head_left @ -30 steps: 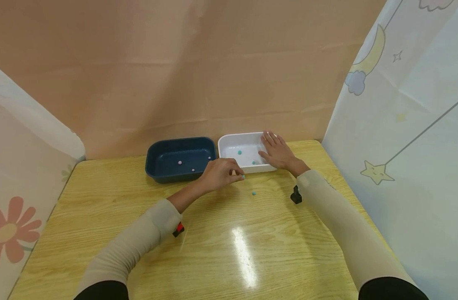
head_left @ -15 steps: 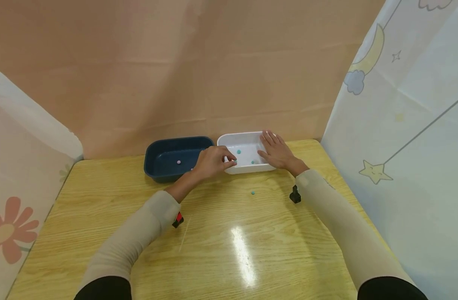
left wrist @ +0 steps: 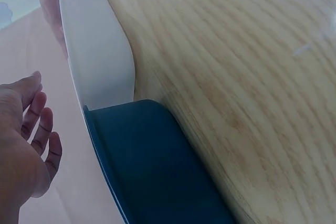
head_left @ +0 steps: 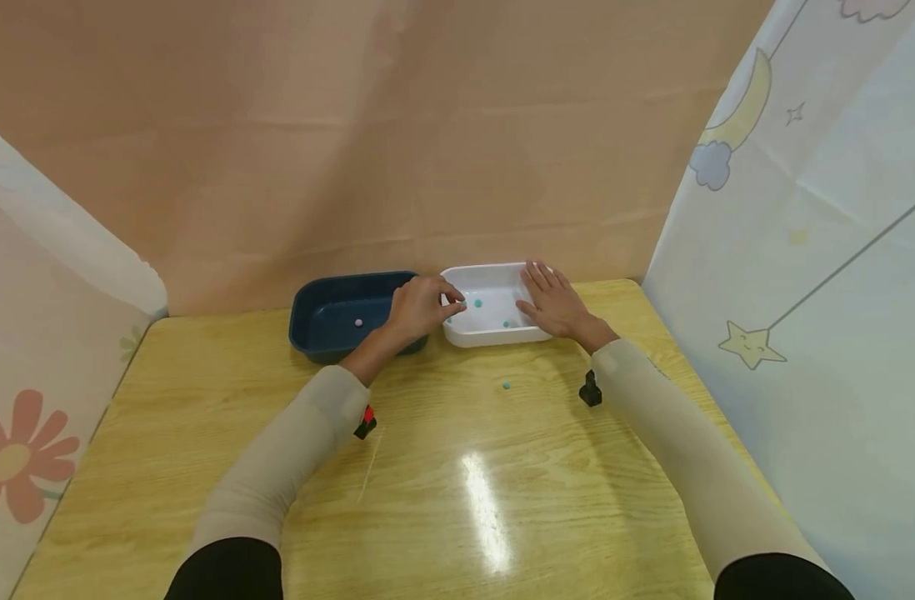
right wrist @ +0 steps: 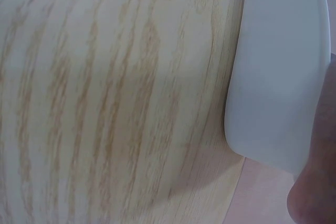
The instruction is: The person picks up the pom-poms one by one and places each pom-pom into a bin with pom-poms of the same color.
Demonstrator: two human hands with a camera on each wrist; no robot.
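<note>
In the head view my left hand is over the right end of the dark blue tray, its fingertips reaching past the white tray's left rim. Thumb and index finger pinch a small teal ball; the left wrist view does not show the ball. My right hand rests with straight fingers on the right end of the white tray. Other teal balls lie inside the white tray. A pale pink ball sits in the blue tray, whose right part the left hand hides.
One teal ball lies on the wooden table, in front of the white tray. Both trays stand side by side at the table's back edge, against a brown backdrop. A patterned sheet hangs at the right.
From the front of the white tray, my left hand has risen back and leftward over the trays with the teal ball. The right hand stays on the white tray.
</note>
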